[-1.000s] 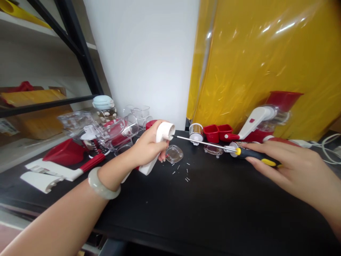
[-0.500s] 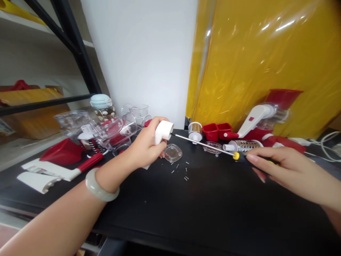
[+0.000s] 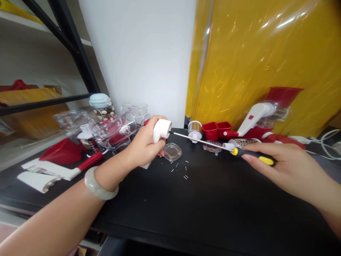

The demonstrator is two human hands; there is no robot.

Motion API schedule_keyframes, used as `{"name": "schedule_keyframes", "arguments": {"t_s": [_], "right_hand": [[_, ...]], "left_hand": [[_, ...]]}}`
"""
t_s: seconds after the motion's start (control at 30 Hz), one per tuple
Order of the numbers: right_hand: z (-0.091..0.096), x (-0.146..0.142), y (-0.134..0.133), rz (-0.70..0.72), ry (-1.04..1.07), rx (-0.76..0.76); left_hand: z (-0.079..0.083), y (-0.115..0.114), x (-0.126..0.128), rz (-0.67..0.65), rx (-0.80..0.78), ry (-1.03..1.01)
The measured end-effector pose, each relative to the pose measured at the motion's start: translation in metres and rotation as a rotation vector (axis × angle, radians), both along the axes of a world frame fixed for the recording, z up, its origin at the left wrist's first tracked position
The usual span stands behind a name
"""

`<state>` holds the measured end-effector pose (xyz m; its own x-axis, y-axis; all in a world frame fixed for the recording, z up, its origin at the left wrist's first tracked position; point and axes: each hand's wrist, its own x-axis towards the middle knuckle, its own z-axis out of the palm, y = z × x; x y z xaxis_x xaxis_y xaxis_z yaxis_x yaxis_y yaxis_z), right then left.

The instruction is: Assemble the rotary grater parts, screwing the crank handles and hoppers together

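Pointing left at white part (image 3: 161,128), screwdriver (image 3: 234,151), long axis slanting slightly

Nothing can be read: the pale label (image 3: 5,128) on the cardboard box (image 3: 39,119) is too blurred, and well to the box's right, the small red square (image 3: 250,117) on a white arm (image 3: 257,113) shows no legible lettering.

a black table (image 3: 191,213) bears small metal pieces (image 3: 185,177).
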<state>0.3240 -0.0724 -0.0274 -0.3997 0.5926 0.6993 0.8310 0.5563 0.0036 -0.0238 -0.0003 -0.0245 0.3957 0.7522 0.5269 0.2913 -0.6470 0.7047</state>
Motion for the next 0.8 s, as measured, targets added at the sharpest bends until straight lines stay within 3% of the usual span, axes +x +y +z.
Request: {"name": "schedule_keyframes", "arguments": {"t_s": [0.33, 0.8], "right_hand": [[0.005, -0.007, -0.005, -0.032, -0.211, 0.334], [0.008, -0.002, -0.011, -0.079, -0.359, 0.499]], "left_hand": [[-0.001, 0.001, -0.002, -0.019, -0.026, -0.031], [-0.001, 0.000, 0.001, -0.049, -0.090, -0.072]]}}
